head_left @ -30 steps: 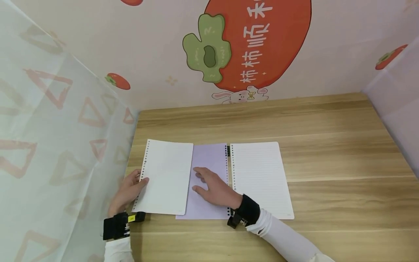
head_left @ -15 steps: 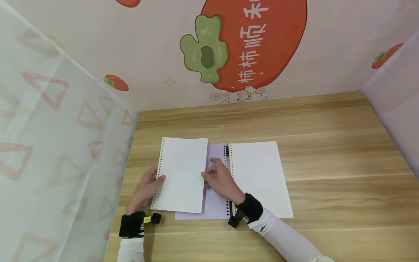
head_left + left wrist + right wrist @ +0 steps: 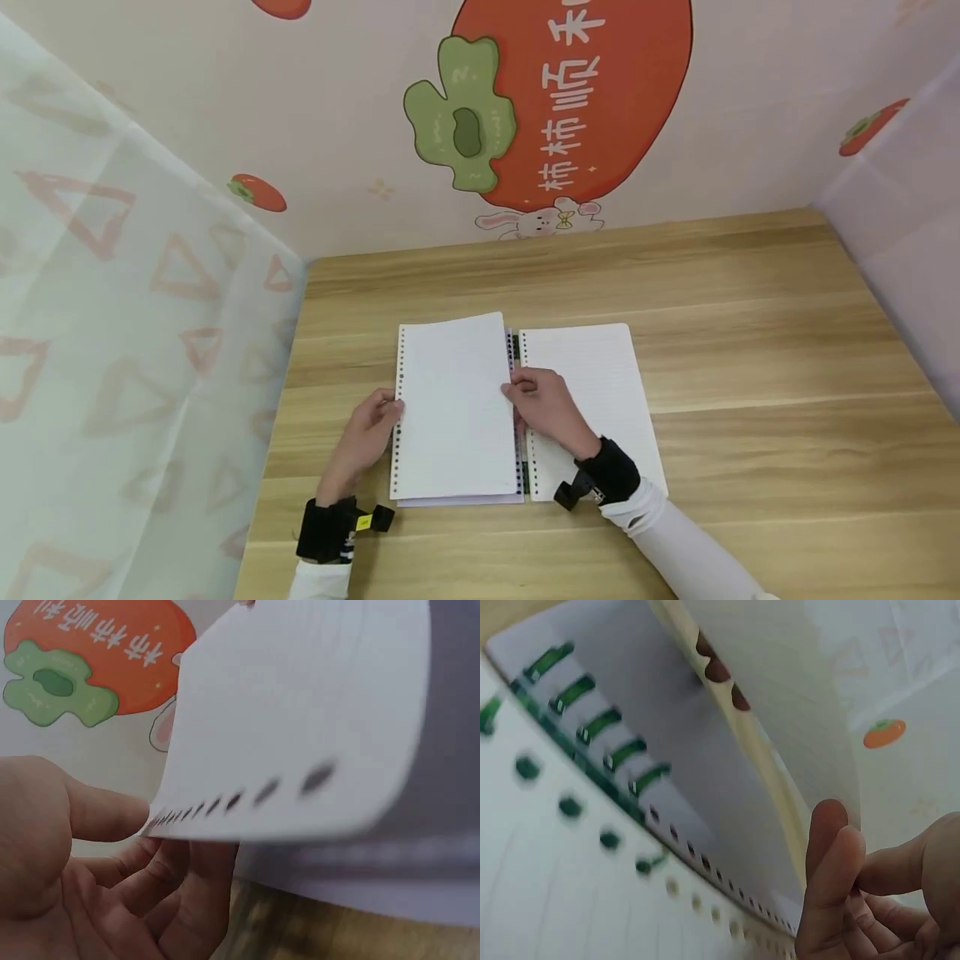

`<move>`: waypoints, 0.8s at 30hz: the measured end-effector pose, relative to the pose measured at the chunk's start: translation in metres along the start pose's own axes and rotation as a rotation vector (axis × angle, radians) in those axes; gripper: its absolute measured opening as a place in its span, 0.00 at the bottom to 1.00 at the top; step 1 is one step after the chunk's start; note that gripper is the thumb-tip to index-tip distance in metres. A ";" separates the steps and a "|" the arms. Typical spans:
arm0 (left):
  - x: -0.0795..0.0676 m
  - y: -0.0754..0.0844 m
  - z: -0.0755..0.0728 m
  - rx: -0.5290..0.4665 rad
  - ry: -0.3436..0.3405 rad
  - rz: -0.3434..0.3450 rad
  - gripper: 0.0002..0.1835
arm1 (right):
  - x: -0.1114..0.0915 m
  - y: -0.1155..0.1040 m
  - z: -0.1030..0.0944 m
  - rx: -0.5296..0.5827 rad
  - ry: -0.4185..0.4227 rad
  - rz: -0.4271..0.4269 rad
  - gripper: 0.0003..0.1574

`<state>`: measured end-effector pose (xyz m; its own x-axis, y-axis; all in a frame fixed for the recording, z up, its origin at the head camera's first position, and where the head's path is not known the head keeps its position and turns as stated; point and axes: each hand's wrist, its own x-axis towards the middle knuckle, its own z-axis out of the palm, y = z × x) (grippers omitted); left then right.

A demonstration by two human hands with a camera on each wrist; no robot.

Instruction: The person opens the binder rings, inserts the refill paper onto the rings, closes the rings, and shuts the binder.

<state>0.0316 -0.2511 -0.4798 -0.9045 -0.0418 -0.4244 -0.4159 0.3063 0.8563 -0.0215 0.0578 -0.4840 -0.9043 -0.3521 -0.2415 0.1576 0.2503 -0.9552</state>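
Note:
In the head view, white loose-leaf paper (image 3: 457,408), with punched holes down its left edge, lies over a purple notebook cover (image 3: 465,502). My left hand (image 3: 369,429) pinches that holed edge between thumb and fingers. At the opposite edge my right hand (image 3: 551,407) pinches the paper, close to the notebook's spine. The left wrist view shows the paper (image 3: 292,712) bowed above the purple surface. Green binder rings (image 3: 585,697) stand apart along the spine in the right wrist view. To the right lies the notebook's lined page (image 3: 588,392), partly under my right wrist.
A wood-grain table (image 3: 780,400) extends well to the right of the notebook. Behind it rises a printed backdrop (image 3: 337,100) with a large orange persimmon, and a patterned curtain (image 3: 112,333) hangs along the left side.
The white paper has moved right, now covering most of the purple cover. My left hand travelled with it. My right hand went from hovering over the cover to pinching the paper's right edge.

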 end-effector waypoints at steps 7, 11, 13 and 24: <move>0.005 0.010 0.021 0.043 0.008 0.050 0.16 | -0.006 0.010 -0.034 -0.037 0.014 0.013 0.15; 0.007 0.019 0.037 0.061 -0.012 0.079 0.14 | -0.014 0.019 -0.051 -0.058 0.026 0.012 0.16; 0.008 0.023 0.044 0.062 -0.022 0.093 0.13 | -0.018 0.023 -0.060 -0.069 0.030 0.006 0.17; 0.017 0.036 0.089 0.072 -0.124 0.186 0.11 | -0.046 0.039 -0.108 -0.107 0.066 0.039 0.19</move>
<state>0.0095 -0.1558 -0.4828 -0.9448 0.1374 -0.2976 -0.2310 0.3650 0.9019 -0.0161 0.1811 -0.4917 -0.9228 -0.2811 -0.2633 0.1535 0.3587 -0.9207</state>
